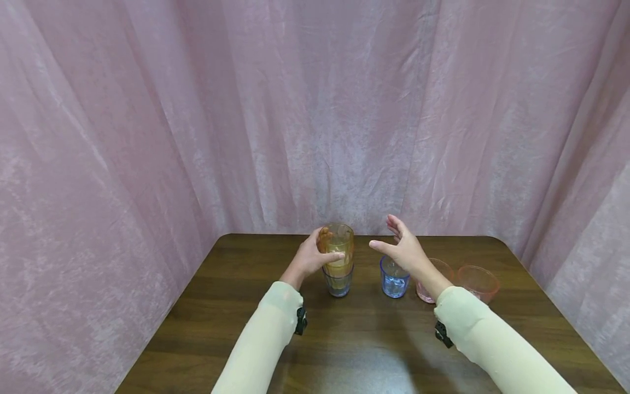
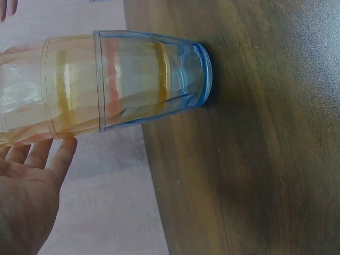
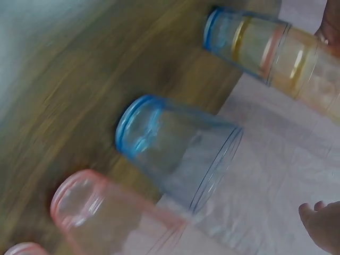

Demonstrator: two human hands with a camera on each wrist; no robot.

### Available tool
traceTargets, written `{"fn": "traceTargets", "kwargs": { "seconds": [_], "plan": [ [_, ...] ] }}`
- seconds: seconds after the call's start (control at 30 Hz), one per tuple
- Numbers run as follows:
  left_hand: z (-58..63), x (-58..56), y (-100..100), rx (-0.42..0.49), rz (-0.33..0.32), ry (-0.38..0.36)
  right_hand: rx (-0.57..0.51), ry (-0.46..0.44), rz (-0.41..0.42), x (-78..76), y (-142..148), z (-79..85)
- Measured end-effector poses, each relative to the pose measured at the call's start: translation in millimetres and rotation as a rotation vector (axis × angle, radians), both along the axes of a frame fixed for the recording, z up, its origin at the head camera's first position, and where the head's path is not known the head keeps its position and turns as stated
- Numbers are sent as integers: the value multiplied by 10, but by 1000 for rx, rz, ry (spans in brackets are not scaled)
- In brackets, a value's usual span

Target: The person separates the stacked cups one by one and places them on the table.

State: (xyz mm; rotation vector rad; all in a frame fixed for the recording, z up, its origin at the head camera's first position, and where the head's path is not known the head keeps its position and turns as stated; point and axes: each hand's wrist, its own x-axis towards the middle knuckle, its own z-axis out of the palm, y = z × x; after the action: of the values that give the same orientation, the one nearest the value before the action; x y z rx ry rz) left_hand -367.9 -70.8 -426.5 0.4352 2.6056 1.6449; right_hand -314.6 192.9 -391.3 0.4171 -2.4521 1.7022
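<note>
A stack of clear tinted cups (image 1: 346, 241) stands on the table, with amber and orange ones nested upward from a blue cup (image 2: 186, 74) at the bottom. My left hand (image 1: 307, 258) holds the upper part of this stack, thumb across the front and fingers round the far left side. Over to the right, my right hand (image 1: 409, 255) is in the air with fingers and thumb spread, holding nothing. Below its palm sits a single blue cup (image 1: 395, 285), upright; the right wrist view shows this blue cup (image 3: 175, 143) apart from the stack.
A pink cup (image 1: 425, 294) stands right of the single blue cup, partly covered by my right forearm. Farther right is an orange-pink cup (image 1: 479, 280). The brown wooden table (image 1: 344, 350) ends at a pink curtain (image 1: 315, 120) behind.
</note>
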Motion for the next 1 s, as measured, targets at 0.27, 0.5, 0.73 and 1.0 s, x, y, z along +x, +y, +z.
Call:
{"fn": "traceTargets", "kwargs": {
  "seconds": [0.27, 0.5, 0.73, 1.0],
  "plan": [
    [2, 9, -13, 9, -12, -3, -9, -71, 33, -38, -330, 37],
    [-15, 3, -8, 6, -22, 3, -4, -70, 51, -99, -470, -59],
    [-23, 11, -5, -4, -35, 29, 3, -73, 60, -171, -552, -121],
    [-103, 16, -24, -21, -34, 22, -14, -99, 56, -200, -664, -149]
  ]
}}
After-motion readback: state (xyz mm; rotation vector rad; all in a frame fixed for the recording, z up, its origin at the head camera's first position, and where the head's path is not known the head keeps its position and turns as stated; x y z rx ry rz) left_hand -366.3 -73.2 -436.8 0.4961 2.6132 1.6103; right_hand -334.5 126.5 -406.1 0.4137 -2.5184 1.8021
